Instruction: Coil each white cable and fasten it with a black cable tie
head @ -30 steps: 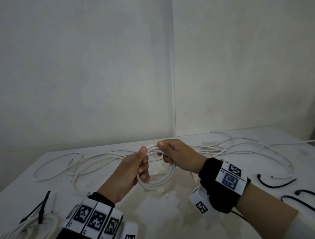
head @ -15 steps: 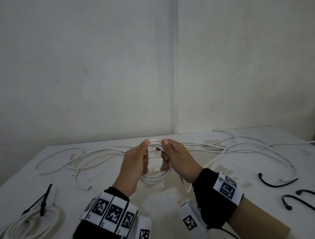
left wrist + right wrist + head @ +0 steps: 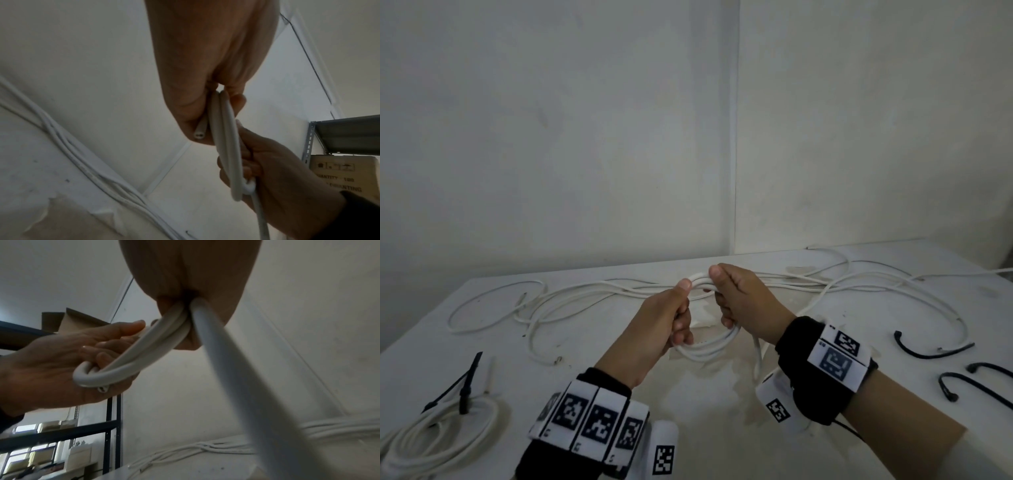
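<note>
Both hands are working a small coil [image 3: 707,344] of white cable above the table [image 3: 619,394], just in front of the loose cables [image 3: 599,291] lying along its far side.

The left hand [image 3: 664,318] is clenching the coil's left side, fingers curled round the stacked turns and thumb laid on top. In the left wrist view a cut cable end [image 3: 199,134] is sticking out below the palm, so this hand is apparently trapping the starting end to stop the turns springing apart. The right hand [image 3: 743,301] is grasping the coil's right side, thumb on top beside the left thumb. In the right wrist view one strand [image 3: 236,369] is running out of this fist toward the table; I judge it to be the uncoiled remainder, being fed through the fist so that the next turn lies flat against the others.

Two or three turns are showing, and the coil is not yet tied. To the left of the coil, near the table's front edge, a finished bundle [image 3: 431,442] is lying with a black tie [image 3: 464,394] round it. To the right of the coil, spare black ties [image 3: 924,349] are lying apart from the cables, presumably staged within reach of the right hand for fastening.

Stage: winding is under way, with fastening outstanding. Risk: easing either grip is likely to let the stiff turns spring open.
</note>
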Available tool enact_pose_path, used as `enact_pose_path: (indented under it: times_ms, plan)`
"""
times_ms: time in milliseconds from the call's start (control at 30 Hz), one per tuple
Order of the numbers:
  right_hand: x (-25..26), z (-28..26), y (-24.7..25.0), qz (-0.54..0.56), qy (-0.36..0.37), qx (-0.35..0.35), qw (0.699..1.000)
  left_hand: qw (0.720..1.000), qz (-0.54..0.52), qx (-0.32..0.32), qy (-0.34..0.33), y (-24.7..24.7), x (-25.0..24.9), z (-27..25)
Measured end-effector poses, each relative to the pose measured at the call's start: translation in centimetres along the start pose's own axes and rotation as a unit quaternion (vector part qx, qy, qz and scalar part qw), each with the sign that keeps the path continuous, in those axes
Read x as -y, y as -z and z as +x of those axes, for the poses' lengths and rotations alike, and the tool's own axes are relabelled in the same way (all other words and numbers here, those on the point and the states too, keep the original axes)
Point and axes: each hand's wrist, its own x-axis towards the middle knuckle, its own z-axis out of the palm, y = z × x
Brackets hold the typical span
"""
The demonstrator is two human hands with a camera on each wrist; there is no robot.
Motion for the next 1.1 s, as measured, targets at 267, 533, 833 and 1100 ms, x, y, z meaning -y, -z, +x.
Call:
enact_pose_path:
  times_ms: [267,533,833,1100]
  plan:
    - [0.4,-0.5,0.2,-0.033,0.007,0.008,0.999,0.996,-0.056,0.054,0.046,0.6,-1.0,-0.4]
    - [1.5,-0.8,0.2,0.000,0.008,0.018,1.000,0.996,-0.082,-0.018,0.009,-0.6,-1.0,-0.5]
    - [0.9,-1.0,0.3,-0.060,0.029,0.023,0.998,0.996,-0.077,0.028,0.030,0.0,-0.9,-0.9]
    - [0.7,-1.7,0.9,-0.078,0.074,0.033,0.994,0.994,-0.097,-0.045,-0.009,-1.1,-0.5,-1.0]
